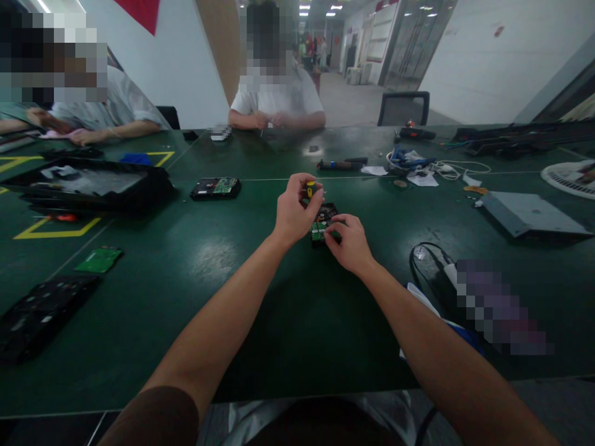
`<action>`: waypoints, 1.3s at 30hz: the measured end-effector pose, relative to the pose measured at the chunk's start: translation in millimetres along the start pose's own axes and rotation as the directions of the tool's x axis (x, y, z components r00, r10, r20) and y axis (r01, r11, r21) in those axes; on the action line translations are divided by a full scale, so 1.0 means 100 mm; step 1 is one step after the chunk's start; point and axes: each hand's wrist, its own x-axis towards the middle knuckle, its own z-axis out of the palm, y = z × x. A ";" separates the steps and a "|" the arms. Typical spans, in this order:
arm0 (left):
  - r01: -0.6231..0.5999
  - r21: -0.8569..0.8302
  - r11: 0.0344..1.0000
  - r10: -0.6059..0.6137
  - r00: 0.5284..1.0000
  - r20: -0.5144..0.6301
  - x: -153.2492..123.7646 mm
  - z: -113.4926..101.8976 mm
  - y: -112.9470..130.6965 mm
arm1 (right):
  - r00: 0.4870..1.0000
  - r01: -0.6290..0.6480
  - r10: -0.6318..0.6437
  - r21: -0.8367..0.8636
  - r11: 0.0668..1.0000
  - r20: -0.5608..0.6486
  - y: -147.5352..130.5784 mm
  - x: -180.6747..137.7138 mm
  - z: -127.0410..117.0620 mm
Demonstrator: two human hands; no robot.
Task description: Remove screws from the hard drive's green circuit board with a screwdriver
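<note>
A screwdriver with a yellow and black handle (310,189) is pinched between the fingers of my left hand (296,214); its shaft points down at a small black device. That device (320,236) lies opened on the table, with a green circuit board and thin wires showing inside. At its right edge rests my right hand (352,243), thumb and forefinger closed together against the device. Whatever small part may sit between those fingertips is hidden.
Another opened device (215,188) lies to the left, beyond a black bin (93,183). Nearer are a green board (99,259) and a black casing (44,313). On the right are a grey metal box (534,214) and tangled cables (411,162). Two people sit across the table.
</note>
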 end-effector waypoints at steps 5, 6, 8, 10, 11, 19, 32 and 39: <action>0.006 0.011 1.000 -0.006 1.000 0.004 0.00 0.01 -0.01 | 1.000 -0.023 0.023 0.019 1.000 0.009 0.00 0.01 0.01; 0.004 0.014 1.000 -0.004 1.000 0.002 0.00 0.01 -0.01 | 1.000 -0.026 0.026 0.024 0.999 0.011 0.01 0.01 0.01; -0.002 0.012 1.000 0.002 1.000 -0.003 0.00 0.01 -0.02 | 0.999 -0.031 0.031 0.030 0.999 0.015 0.02 0.00 0.03; -0.006 0.006 1.000 0.006 1.000 -0.006 0.00 0.01 -0.03 | 0.999 -0.032 0.031 0.036 0.999 0.014 0.03 0.00 0.04; -0.008 0.004 1.000 0.008 1.000 -0.006 0.00 0.01 -0.03 | 0.999 -0.031 0.031 0.040 0.999 0.013 0.03 0.00 0.05; -0.015 -0.004 1.000 0.015 1.000 0.002 0.00 -0.01 -0.01 | 0.992 -0.103 0.109 0.089 0.991 -0.064 0.15 0.04 -0.05; 0.012 0.012 1.000 -0.012 1.000 -0.016 0.04 -0.05 0.03 | 0.952 -0.290 0.298 -0.114 0.950 0.067 0.23 0.02 -0.07; 0.188 0.376 0.907 -0.190 0.981 -0.033 0.17 -0.36 0.00 | 0.942 -0.299 0.313 -0.121 0.947 0.123 0.28 0.07 -0.07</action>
